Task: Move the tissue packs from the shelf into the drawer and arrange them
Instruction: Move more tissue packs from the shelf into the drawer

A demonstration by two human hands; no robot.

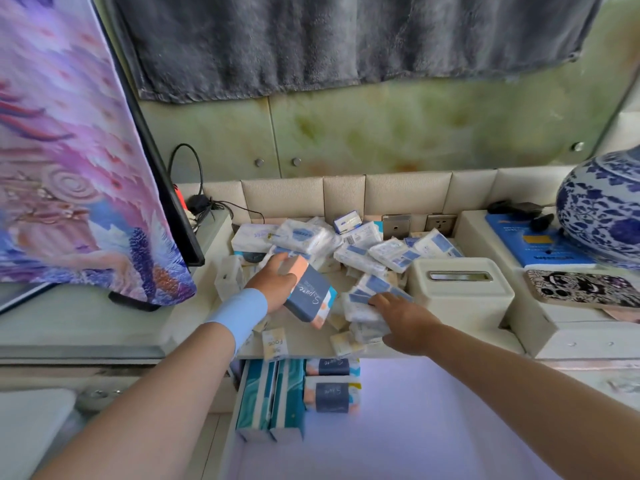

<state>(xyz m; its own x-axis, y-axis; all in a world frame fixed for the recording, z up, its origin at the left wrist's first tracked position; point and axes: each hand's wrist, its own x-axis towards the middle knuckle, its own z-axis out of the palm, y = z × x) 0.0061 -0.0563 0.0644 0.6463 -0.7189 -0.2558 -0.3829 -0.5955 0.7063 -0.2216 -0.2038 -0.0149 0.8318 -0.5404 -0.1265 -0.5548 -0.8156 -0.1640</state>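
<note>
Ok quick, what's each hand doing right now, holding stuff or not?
Left hand: closed round a navy-and-peach tissue pack.
Right hand: fingers and thumb closed round small white-and-blue packs.

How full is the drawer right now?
Partly full: the open drawer holds two teal tissue packs and two navy-and-peach packs at its left; the rest of its floor shows bare.

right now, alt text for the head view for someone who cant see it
A person's left hand holds a navy and peach tissue pack above a shelf piled with packs, while the right hand grips small white packs. Below, the open drawer holds a few packs.
</note>
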